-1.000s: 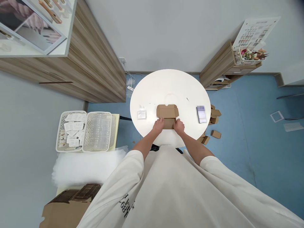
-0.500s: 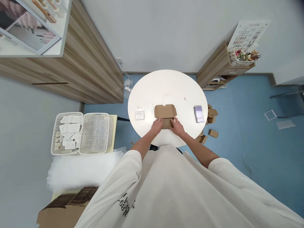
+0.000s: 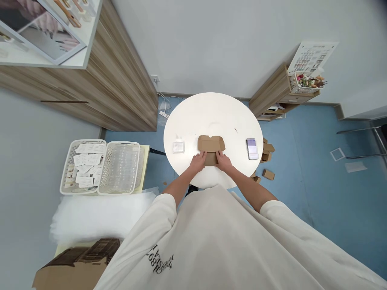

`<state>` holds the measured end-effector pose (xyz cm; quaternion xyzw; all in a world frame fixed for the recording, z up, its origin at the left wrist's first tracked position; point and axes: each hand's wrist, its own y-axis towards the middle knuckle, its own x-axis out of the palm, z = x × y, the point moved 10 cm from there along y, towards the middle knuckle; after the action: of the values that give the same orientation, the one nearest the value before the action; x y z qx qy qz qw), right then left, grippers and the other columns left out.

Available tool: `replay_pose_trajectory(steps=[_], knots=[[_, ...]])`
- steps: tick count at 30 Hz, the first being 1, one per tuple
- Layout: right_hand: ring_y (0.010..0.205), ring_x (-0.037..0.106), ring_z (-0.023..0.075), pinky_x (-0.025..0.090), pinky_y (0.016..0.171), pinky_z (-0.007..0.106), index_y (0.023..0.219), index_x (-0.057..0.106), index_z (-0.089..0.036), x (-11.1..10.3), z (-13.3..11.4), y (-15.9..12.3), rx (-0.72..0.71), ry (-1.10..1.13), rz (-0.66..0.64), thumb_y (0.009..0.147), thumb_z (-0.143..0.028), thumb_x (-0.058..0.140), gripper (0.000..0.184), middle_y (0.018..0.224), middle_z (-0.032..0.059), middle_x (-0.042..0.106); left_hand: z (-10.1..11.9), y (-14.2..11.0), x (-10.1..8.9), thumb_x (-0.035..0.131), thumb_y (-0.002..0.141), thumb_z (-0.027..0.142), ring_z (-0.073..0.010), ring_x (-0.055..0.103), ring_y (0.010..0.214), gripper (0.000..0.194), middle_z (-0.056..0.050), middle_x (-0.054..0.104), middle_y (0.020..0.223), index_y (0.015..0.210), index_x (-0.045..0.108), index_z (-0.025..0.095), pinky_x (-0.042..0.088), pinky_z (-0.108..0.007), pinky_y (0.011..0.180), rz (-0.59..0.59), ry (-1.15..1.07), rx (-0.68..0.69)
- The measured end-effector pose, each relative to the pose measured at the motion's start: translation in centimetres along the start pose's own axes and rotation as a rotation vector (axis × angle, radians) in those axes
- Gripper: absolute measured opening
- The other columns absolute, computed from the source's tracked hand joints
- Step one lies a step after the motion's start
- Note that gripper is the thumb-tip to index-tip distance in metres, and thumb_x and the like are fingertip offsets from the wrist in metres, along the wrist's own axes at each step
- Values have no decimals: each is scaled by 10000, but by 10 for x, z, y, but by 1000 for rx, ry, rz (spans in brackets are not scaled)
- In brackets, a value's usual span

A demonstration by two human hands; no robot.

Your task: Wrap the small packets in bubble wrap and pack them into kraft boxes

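Left hand [image 3: 198, 162] and right hand [image 3: 223, 162] touch opposite sides of the open-lidded cardboard box [image 3: 211, 149], toward the near edge of the surface [image 3: 205, 114], probably steadying its walls; pinching or merely pressing, cannot tell.

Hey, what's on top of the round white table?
An open cardboard box, with the left hand and right hand on it, a clear case to its left, a blurred purple-and-white item to its right, and small dark marks. What the box covers can't be seen.

A white table [image 3: 213, 114] carries a cardboard box [image 3: 211, 144].
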<state>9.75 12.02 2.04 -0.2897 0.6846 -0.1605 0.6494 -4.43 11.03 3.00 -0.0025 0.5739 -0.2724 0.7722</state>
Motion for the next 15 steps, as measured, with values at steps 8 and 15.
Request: replay_pose_trajectory(steps=[8, 15], knots=[[1148, 540, 305, 465, 920, 396, 1551, 196, -239, -1, -2, 0, 0, 0, 12, 852, -271, 712, 869, 1569, 173, 291, -142, -37, -42, 441, 996, 298, -336, 504, 1292, 464, -193, 499, 1411, 1439, 416, 163, 424, -450, 1045, 272, -260, -517], [1152, 540, 316, 476, 922, 413, 1547, 198, -251, 0, -4, 0, 22, -20, -6, 854, -282, 715, 865, 1574, 168, 286, -225, -38, -23, 608, 917, 403, -396, 496, 1314, 518, -225, 517, 1410, 1337, 455, 141, 426, -508, 1039, 221, -536, -958]])
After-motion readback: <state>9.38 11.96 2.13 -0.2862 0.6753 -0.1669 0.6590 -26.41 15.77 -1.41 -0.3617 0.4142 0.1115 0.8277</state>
